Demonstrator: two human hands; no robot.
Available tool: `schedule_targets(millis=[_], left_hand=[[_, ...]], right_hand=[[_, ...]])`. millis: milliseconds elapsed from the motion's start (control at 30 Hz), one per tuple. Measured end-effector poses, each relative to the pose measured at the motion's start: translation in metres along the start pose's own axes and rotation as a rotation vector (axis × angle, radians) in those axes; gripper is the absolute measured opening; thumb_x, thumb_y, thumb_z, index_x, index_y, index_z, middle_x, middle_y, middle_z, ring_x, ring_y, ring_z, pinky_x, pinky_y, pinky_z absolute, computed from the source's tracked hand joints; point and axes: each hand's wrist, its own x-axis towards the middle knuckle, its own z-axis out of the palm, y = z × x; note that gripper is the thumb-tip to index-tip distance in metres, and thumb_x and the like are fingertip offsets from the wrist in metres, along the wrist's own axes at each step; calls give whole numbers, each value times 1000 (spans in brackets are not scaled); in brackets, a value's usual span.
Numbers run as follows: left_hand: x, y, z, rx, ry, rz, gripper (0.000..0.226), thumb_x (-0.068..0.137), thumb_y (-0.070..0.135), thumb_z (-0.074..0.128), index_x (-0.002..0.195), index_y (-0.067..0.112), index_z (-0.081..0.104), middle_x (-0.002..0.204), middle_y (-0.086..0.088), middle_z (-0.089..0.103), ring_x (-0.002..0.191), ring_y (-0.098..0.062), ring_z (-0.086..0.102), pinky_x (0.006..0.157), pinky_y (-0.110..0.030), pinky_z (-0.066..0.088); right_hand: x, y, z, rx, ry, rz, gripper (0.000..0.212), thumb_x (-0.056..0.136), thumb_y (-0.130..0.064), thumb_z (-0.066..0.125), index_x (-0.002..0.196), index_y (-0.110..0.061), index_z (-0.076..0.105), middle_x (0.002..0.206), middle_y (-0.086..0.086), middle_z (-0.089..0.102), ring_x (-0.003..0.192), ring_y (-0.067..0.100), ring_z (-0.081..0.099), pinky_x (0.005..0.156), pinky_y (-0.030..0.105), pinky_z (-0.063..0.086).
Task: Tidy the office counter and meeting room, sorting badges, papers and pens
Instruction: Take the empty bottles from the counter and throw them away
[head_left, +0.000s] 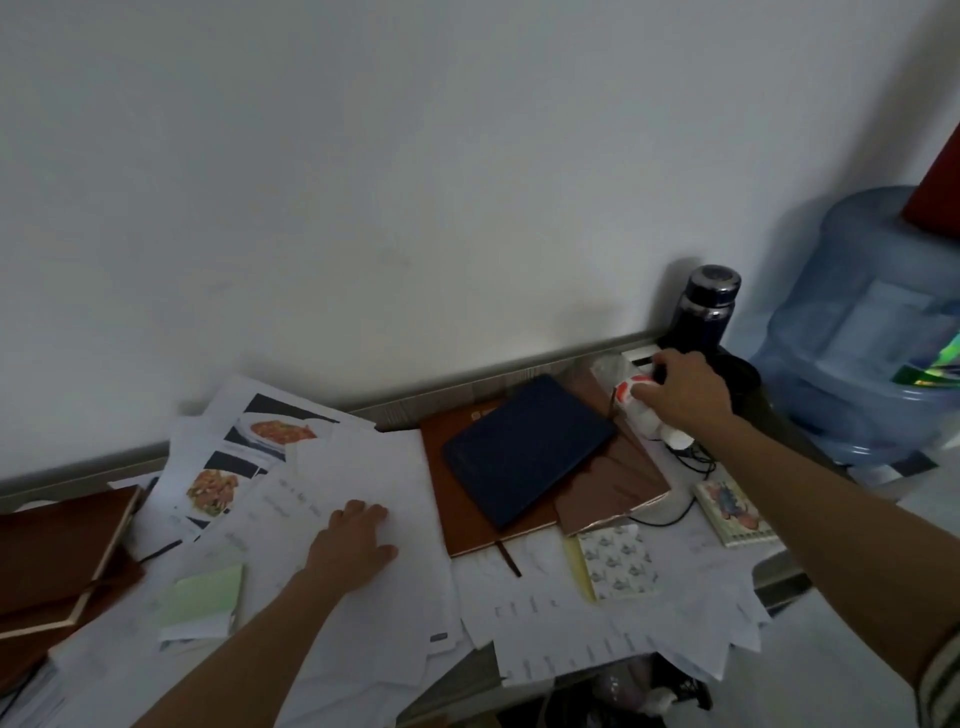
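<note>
At 7 o'clock the left grip (358, 540) lies flat, holding nothing, pressing loose papers (374, 467) on the surface (483, 387); firm pressure should stop sheets sliding. Farther, at 2 o'clock, the right grip (685, 389) curls round a white-and-red item (629, 397) beside the flask (709, 306): lift it straight up.

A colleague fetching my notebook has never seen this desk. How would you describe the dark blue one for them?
From the big blue water jug on the right, look left past the dark flask. The dark blue notebook lies askew on a larger brown notebook, the only plain blue cover among brown ones.
</note>
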Motion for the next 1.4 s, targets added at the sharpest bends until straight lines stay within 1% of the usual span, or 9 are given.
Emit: schedule_targets(millis=[133, 200, 300, 467, 633, 833, 1033, 1233, 1400], left_hand=[[-12, -12, -1, -34, 19, 0, 52, 92, 40, 54, 139, 24, 39, 144, -1, 34, 129, -19, 37, 105, -32, 35], [-17, -23, -2, -48, 25, -8, 50, 92, 40, 55, 137, 24, 40, 140, -2, 37, 126, -19, 40, 104, -31, 36], [-22, -44, -5, -64, 28, -20, 48, 92, 39, 55, 135, 24, 41, 138, -3, 39, 125, -20, 41, 102, -32, 37], [-20, -74, -11, -76, 41, 13, 45, 94, 39, 53, 134, 24, 41, 137, -2, 41, 125, -18, 42, 101, -30, 37], [-16, -107, -37, -145, 240, 48, 36, 95, 37, 52, 127, 21, 51, 131, -1, 52, 118, -18, 51, 101, -29, 38], [-29, -197, -78, -237, 499, -12, 23, 91, 23, 58, 111, 12, 63, 106, -7, 65, 96, -26, 62, 81, -32, 47], [-83, -332, -83, -265, 657, -276, 13, 90, 17, 57, 98, 8, 62, 96, -10, 61, 92, -30, 59, 81, -38, 46], [-133, -436, -75, -229, 598, -591, 31, 87, 22, 61, 113, 5, 59, 113, -20, 55, 103, -38, 53, 83, -44, 45], [-135, -473, -62, -251, 532, -630, 44, 91, 32, 57, 125, 5, 52, 119, -20, 54, 109, -34, 49, 87, -41, 43]], right_hand=[[-3, -31, 12, -1, -256, 37, 50, 79, -51, 69, 106, -11, 60, 100, 8, 62, 91, 28, 61, 72, 30, 45], [-6, -41, 26, -109, -373, 87, 59, 76, -54, 70, 116, -12, 58, 106, 7, 61, 97, 26, 59, 82, 32, 48], [-8, -48, 37, -232, -349, 194, 89, 66, -52, 79, 138, -16, 41, 134, 15, 52, 123, 35, 47, 102, 45, 43], [-32, -59, 41, -80, -231, 209, 87, 72, -35, 75, 144, -13, 31, 136, 22, 47, 120, 40, 50, 95, 44, 47], [-79, -136, 46, 85, 0, -88, 83, 74, -37, 76, 142, -19, 34, 135, 14, 45, 124, 33, 43, 98, 44, 43], [-151, -266, 104, 215, -188, -462, 79, 79, -40, 72, 144, -34, 28, 134, -2, 47, 121, 18, 46, 100, 36, 42], [-213, -373, 199, 170, -362, -710, 80, 80, -42, 68, 149, -32, 27, 148, -1, 38, 126, 21, 47, 96, 36, 45], [-255, -448, 260, 119, -463, -861, 85, 80, -42, 67, 150, -30, 21, 141, 1, 40, 122, 25, 46, 98, 38, 40], [-278, -458, 297, 38, -517, -805, 96, 79, -48, 65, 153, -33, 6, 145, 3, 36, 122, 23, 46, 91, 35, 46]])
